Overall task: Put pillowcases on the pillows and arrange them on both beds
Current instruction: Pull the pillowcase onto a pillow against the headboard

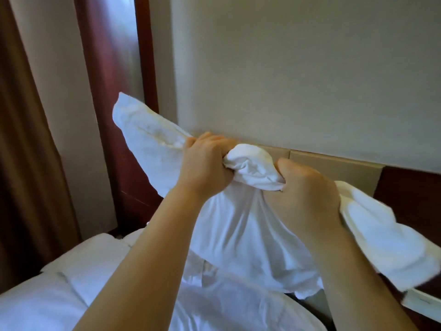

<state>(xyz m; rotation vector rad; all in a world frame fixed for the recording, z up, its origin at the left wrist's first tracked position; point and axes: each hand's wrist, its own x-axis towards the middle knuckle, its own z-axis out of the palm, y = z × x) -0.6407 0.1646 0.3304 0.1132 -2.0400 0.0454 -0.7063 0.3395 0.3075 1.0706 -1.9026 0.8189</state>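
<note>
White bedding covers the bed (71, 295) at the bottom of the view, rumpled and folded over at its left edge. No dressed pillow can be seen lying on it from this angle. Both bare forearms rise from the lower edge toward the middle of the picture.

Above the bed hangs the pillowcase (238, 235), a thin, smooth cloth draping down from the two fists, its lower hem loose over the mattress. The left hand (205, 163) is clenched on a gathered wad of that cloth, knuckles up. The right hand (307, 194) is clenched on the same wad just beside it, so a tight knot of fabric bulges between them. Whether the fingers also catch the pillow underneath cannot be told.

Behind and across the hands lies the pillow (143, 134), held in the air and slanting from upper left to lower right. Both ends stick out bare, quilted and faintly yellowed, so the case does not yet cover it. By my reading this is the start of casing this pillow: the opening is bunched up, and the pillow has yet to be fed in, shaken down and laid at the head of the bed.

Further back, a tan headboard (334, 163) runs along a plain pale wall (286, 68). A dark red wooden frame (107, 91) and a brown curtain (23, 139) stand to the left. A second bed is not in view, so its state is unknown.
</note>
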